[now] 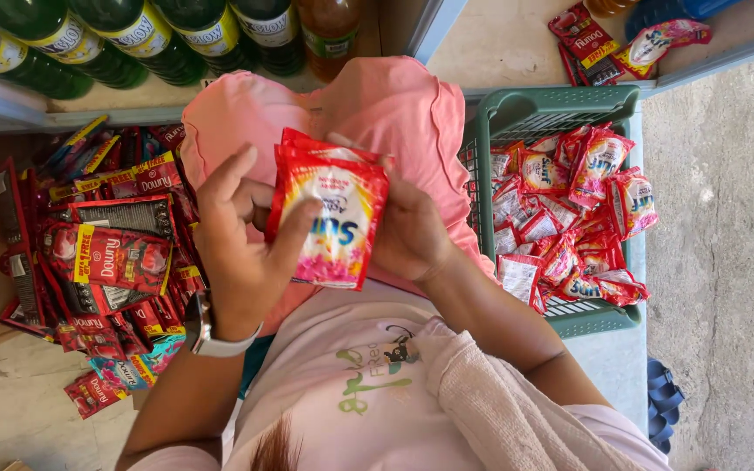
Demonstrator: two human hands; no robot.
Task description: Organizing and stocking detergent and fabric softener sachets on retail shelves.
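Both hands grip one small stack of red sachets [332,218] mid-frame over the lap, left hand [242,249] thumb pressing its face, right hand [412,235] backing it, likely squaring edges; green basket [538,113] of sachets right.

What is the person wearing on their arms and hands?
Both arms are bare, with no sleeves reaching the forearms and no gloves. The left hand has a watch with a white strap on its wrist. The right hand wears nothing that shows.
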